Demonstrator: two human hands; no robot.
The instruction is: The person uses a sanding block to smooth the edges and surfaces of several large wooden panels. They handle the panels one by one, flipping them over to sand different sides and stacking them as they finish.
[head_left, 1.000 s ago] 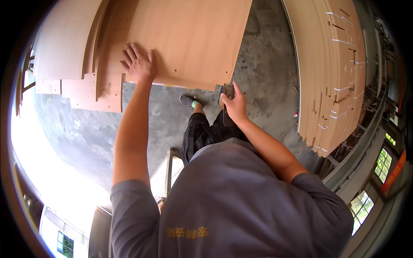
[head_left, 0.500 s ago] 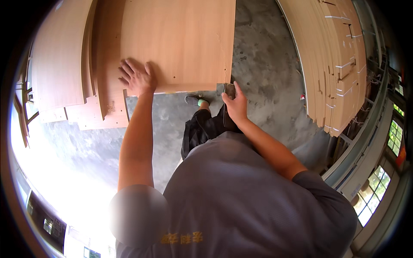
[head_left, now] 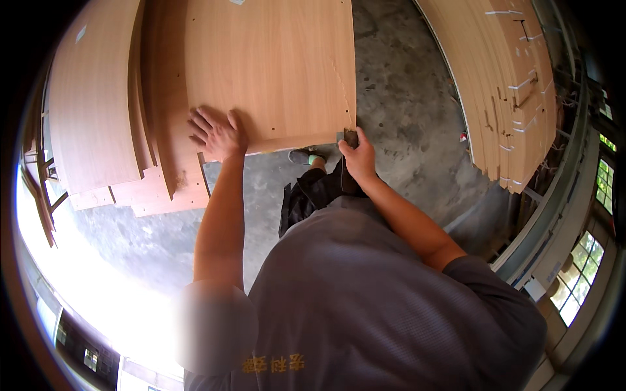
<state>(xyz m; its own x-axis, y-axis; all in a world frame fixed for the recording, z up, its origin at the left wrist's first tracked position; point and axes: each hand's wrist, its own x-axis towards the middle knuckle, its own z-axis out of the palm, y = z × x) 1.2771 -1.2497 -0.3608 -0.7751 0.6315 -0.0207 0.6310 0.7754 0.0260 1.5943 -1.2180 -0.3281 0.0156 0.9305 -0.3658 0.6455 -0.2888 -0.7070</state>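
Note:
A light wood-grain panel [head_left: 280, 72] with small drilled holes lies before me, its near edge toward my body. My left hand [head_left: 220, 137] rests flat near its left near corner, fingers spread. At the right near corner, my right hand [head_left: 360, 156] is closed round a small dark, block-like tool [head_left: 351, 137]. The tool meets the panel's corner; its lower part and most of my fingers are hidden. A thin crooked line of light crumbs [head_left: 342, 88] runs along the panel's right side.
Several more wood-grain panels [head_left: 98, 104] lie stacked at the left, with stepped edges. A tall stack of panels [head_left: 502, 98] stands at the right. Grey concrete floor [head_left: 404, 98] shows between. My shoe [head_left: 300, 156] is under the near edge.
My view has shifted slightly, so the panels sit a little lower and farther right. My left hand stays flat on the panel; my right hand keeps the tool at the corner.

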